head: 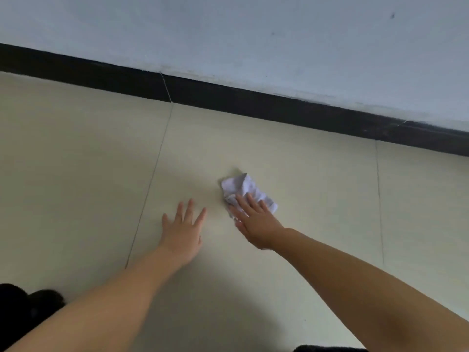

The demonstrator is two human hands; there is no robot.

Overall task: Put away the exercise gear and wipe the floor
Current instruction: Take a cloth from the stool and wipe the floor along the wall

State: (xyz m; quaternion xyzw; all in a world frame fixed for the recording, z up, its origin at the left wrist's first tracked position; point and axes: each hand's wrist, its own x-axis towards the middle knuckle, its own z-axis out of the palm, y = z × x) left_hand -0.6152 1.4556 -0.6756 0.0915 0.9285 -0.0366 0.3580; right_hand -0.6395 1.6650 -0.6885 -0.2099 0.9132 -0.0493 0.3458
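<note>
Wall (253,34), pale, fills the far side; black skirting (228,97) runs along its foot, dropping toward the right. Cream tiled floor (76,161) takes up the rest, thin grout lines crossing it. No exercise gear in view; judged to be the wiping stage.

Left hand (184,231) flat on the tile, palm down, fingers straight and spread, holding nothing. Likely a prop for body weight while leaning forward.

Right hand (256,222) just right of it and slightly farther, palm pressing on the cloth (241,186), fingers extended and lying flat over it rather than gripping, probably to keep broad contact for rubbing.

Cloth: small, white, crumpled, on the floor at mid-frame, well short of the skirting, its far half showing beyond the fingertips.
</note>
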